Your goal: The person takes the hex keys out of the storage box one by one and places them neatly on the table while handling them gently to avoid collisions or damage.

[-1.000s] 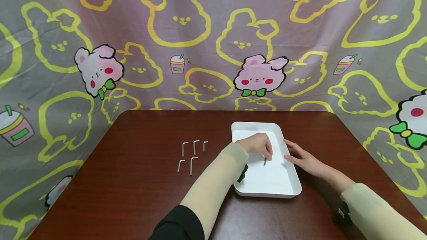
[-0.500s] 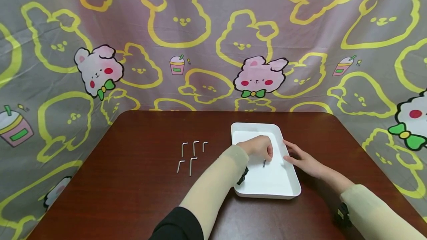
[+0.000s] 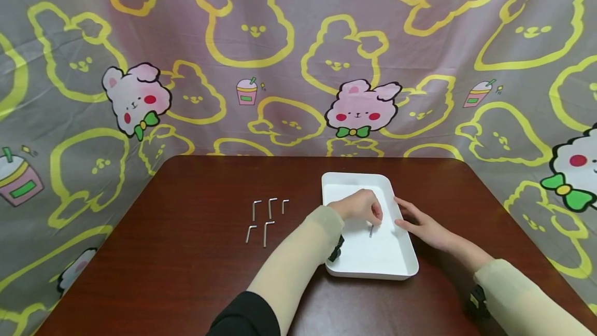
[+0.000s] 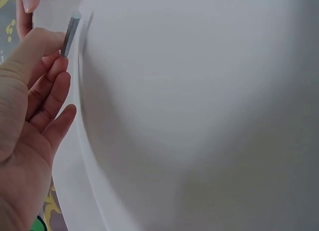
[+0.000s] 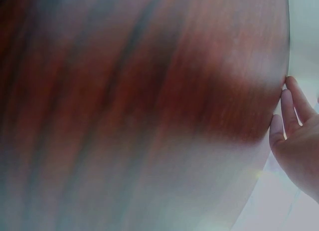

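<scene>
My left hand (image 3: 358,206) reaches over the white tray (image 3: 373,258) and pinches a small metal hex key (image 3: 371,231) between thumb and fingers. In the left wrist view, the six-sided end of the hex key (image 4: 71,34) sticks out past the fingertips, above the tray's white floor; its other end is hidden in the hand. The fingers of my right hand (image 3: 426,227) touch the tray's right wall from outside, fairly straight. From the right wrist view, the right hand (image 5: 299,136) shows its fingertips against the pale tray side.
Several L-shaped hex keys (image 3: 265,235) lie apart in two rows left of the tray on the brown wooden table (image 3: 163,253). Behind the table hangs a patterned cloth (image 3: 280,66). The left forearm crosses the table's front middle.
Both hands stay almost where they were, the left still pinching the hex key over the tray. The head view has shifted slightly.
</scene>
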Tool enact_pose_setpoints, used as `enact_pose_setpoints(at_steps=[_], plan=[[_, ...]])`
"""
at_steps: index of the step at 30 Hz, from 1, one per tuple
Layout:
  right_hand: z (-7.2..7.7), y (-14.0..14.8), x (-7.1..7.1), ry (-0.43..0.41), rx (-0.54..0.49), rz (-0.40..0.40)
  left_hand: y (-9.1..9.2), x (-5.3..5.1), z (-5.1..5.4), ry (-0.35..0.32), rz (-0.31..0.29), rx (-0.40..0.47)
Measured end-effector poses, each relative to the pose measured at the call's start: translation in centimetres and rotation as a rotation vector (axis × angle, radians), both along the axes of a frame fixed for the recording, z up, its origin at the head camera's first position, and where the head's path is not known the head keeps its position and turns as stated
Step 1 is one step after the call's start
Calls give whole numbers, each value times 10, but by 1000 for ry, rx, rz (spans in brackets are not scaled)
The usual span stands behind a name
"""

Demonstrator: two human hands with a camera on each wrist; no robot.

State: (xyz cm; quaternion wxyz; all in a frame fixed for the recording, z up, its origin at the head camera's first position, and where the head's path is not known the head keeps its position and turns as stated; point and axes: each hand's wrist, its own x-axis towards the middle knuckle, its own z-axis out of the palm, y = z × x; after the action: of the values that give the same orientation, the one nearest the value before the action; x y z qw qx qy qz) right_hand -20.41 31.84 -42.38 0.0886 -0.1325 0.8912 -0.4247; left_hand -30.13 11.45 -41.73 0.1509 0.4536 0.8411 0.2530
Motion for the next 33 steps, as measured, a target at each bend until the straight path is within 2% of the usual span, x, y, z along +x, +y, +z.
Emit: enact_pose_setpoints(at_steps=[4, 7, 18, 26, 33], plan=[[0, 0, 0, 12, 5, 3, -2, 1, 6, -9, 13, 25], [0, -1, 0, 14, 5, 3, -2, 2, 11, 11, 18, 28], [0, 0, -1, 6, 18, 0, -7, 2, 42, 81, -59, 80], [-1, 0, -1, -16, 18, -2, -21, 5, 59, 66, -61, 106], [0, -1, -2, -23, 23, -5, -29, 10, 75, 123, -146, 87]])
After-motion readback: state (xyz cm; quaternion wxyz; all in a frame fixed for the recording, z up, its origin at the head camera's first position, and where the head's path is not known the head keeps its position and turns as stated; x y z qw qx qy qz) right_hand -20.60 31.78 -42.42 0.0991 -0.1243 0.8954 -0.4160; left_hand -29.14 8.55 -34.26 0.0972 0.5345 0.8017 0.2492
